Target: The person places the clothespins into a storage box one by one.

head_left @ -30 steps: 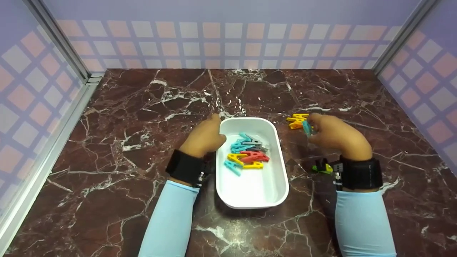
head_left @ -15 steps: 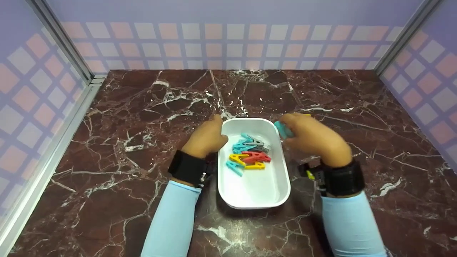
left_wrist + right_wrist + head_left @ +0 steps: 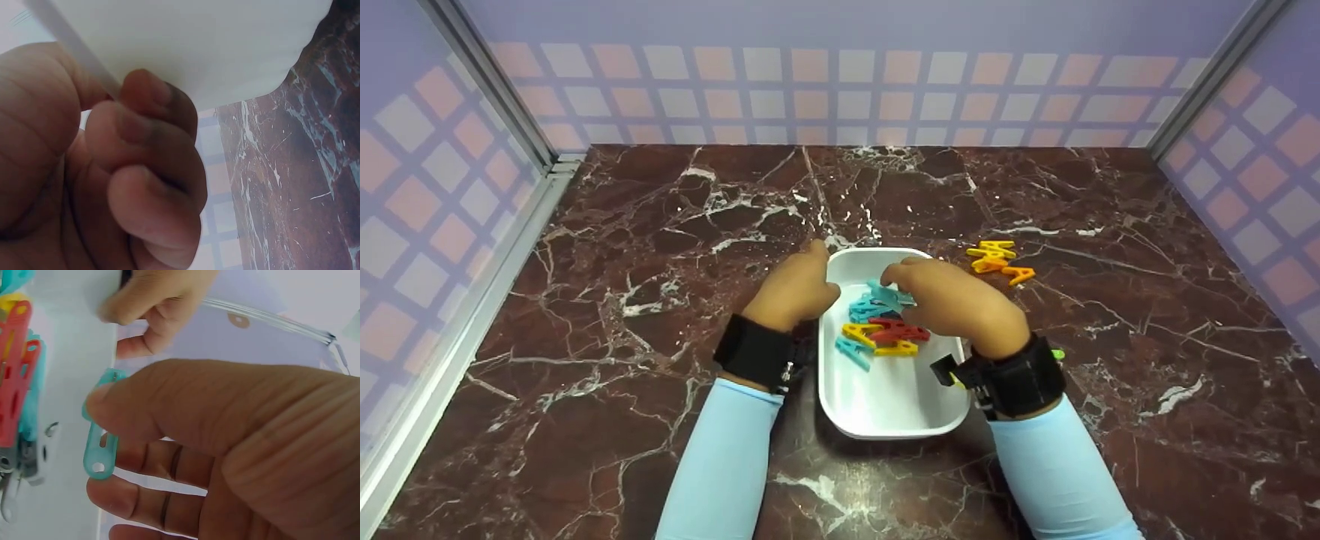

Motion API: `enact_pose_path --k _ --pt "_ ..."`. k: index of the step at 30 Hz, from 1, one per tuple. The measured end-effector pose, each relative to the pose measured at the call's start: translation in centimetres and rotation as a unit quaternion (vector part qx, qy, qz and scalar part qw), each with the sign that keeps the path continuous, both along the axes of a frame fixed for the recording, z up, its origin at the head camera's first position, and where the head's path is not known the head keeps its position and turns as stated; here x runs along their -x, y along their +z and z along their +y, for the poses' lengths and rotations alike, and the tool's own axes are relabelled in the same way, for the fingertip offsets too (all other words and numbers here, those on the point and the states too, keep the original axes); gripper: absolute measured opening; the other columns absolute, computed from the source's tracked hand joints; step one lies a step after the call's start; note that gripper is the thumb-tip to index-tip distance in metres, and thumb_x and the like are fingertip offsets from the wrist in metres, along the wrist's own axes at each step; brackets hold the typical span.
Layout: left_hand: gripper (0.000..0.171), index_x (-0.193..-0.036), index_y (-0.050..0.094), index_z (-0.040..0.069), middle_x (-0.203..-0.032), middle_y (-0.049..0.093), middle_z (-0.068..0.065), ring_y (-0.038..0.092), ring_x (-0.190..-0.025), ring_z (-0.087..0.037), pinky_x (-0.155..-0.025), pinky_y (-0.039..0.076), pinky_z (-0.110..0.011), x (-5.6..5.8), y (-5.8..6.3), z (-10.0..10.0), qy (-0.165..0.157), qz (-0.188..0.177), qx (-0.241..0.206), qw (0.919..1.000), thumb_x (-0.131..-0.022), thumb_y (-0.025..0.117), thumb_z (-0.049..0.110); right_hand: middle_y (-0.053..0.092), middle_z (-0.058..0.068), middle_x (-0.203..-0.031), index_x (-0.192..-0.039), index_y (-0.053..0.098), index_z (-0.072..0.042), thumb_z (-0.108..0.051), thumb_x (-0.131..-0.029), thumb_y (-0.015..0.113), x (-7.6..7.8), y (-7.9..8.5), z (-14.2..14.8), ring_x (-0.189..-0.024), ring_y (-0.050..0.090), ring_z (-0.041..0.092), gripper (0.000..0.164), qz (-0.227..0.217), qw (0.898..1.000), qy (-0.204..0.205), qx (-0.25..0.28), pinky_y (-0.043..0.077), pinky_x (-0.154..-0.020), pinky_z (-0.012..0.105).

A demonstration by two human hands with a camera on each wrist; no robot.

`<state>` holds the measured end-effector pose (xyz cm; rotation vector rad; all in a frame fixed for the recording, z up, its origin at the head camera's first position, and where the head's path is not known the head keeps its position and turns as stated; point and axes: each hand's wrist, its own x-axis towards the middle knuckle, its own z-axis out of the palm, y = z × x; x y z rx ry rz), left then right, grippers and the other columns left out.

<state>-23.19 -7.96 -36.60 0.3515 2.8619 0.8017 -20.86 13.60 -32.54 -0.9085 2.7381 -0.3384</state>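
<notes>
In the head view my left hand [image 3: 795, 289] grips the left rim of a white plastic tray [image 3: 877, 405]. The left wrist view shows its thumb on one side of the rim and curled fingers [image 3: 160, 205] on the other. My right hand [image 3: 956, 304] is over the tray, pinching a teal clothespin [image 3: 101, 453] between thumb and fingers. Below it lie several clothespins: red [image 3: 911, 333], yellow [image 3: 896, 349] and teal [image 3: 853, 352]. Grey ones [image 3: 27, 455] show in the right wrist view. The right hand hides part of the pile.
Right of the tray, several yellow clothespins [image 3: 996, 246] and an orange clothespin [image 3: 1020, 275] lie on the dark red marbled table [image 3: 697, 225]. A small green thing [image 3: 1058, 354] peeks out by the right wristband, its kind unclear. Patterned panels [image 3: 855, 94] stand around the table.
My right hand has carried the teal clothespin leftward from beside the yellow clothespins to over the tray, uncovering the orange one. My left hand has stayed at the rim.
</notes>
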Motion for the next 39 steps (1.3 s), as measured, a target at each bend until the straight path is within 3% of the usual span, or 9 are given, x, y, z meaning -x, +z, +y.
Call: enact_pose_path --k 7,14,18,27,31,35,39 --pt "0.059 -0.136 0.039 -0.008 -0.115 0.062 -0.028 0.061 -0.104 -0.040 -0.092 0.048 -0.049 0.0 0.1 0.0 -0.005 0.006 0.002 1.0000 -0.084 0.060 0.013 0.060 0.011 -0.111 -0.124 0.064 -0.003 0.001 -0.086 0.067 0.2 -0.7 -0.6 -0.095 0.057 0.027 0.039 -0.002 1.000 -0.006 -0.023 0.048 -0.089 0.042" --pt "0.057 -0.134 0.040 -0.009 -0.114 0.062 -0.027 0.061 -0.105 -0.039 -0.092 0.047 -0.048 0.0 0.1 0.0 -0.007 0.008 0.003 0.9999 -0.085 0.060 0.012 0.053 0.009 -0.090 -0.106 0.066 -0.003 0.006 -0.084 0.060 0.3 -1.7 -0.7 -0.083 0.051 0.028 0.024 0.038 0.999 0.013 -0.019 0.045 -0.074 0.041" --pt "0.057 -0.134 0.040 -0.008 -0.115 0.062 -0.027 0.060 -0.107 -0.039 -0.094 0.047 -0.048 0.0 0.1 0.0 -0.007 0.005 0.003 1.0000 -0.085 0.060 0.013 0.053 0.008 -0.089 -0.105 0.066 -0.004 0.004 -0.087 0.060 0.4 -2.1 -0.8 -0.084 0.051 0.028 0.021 0.040 0.999 0.008 -0.033 0.045 -0.075 0.041" --pt "0.060 -0.136 0.039 -0.008 -0.117 0.061 -0.028 0.059 -0.108 -0.040 -0.095 0.046 -0.049 0.0 0.1 0.1 -0.004 0.004 0.004 1.0000 -0.085 0.060 0.014 0.058 0.012 -0.107 -0.123 0.065 -0.004 0.000 -0.085 0.067 0.5 -1.8 -0.8 -0.097 0.054 0.028 0.038 0.028 0.999 -0.018 -0.030 0.048 -0.088 0.042" --pt "0.061 -0.137 0.038 -0.009 -0.118 0.061 -0.028 0.059 -0.109 -0.040 -0.095 0.046 -0.049 0.0 0.2 0.1 -0.004 0.005 0.003 1.0000 -0.085 0.060 0.014 0.058 0.014 -0.121 -0.129 0.062 -0.005 -0.006 -0.083 0.076 0.4 -1.6 -0.7 -0.112 0.052 0.033 0.048 0.035 0.999 -0.018 -0.022 0.044 -0.097 0.045" --pt "0.061 -0.136 0.038 -0.008 -0.119 0.060 -0.028 0.059 -0.109 -0.041 -0.095 0.046 -0.049 0.1 0.0 0.0 -0.006 0.005 0.002 1.0000 -0.084 0.060 0.013 0.047 0.020 -0.143 -0.138 0.057 -0.008 -0.010 -0.083 0.078 0.2 -1.3 -0.7 -0.134 0.039 0.038 0.059 0.021 0.999 -0.029 -0.027 0.034 -0.109 0.051" --pt "0.059 -0.135 0.039 -0.008 -0.118 0.060 -0.028 0.060 -0.108 -0.040 -0.094 0.046 -0.049 0.1 0.0 -0.1 -0.008 0.008 0.004 0.9999 -0.084 0.060 0.013 0.036 0.023 -0.152 -0.143 0.053 -0.008 -0.008 -0.084 0.077 0.1 -1.1 -0.8 -0.142 0.028 0.040 0.063 0.015 0.999 -0.033 -0.029 0.028 -0.113 0.053"
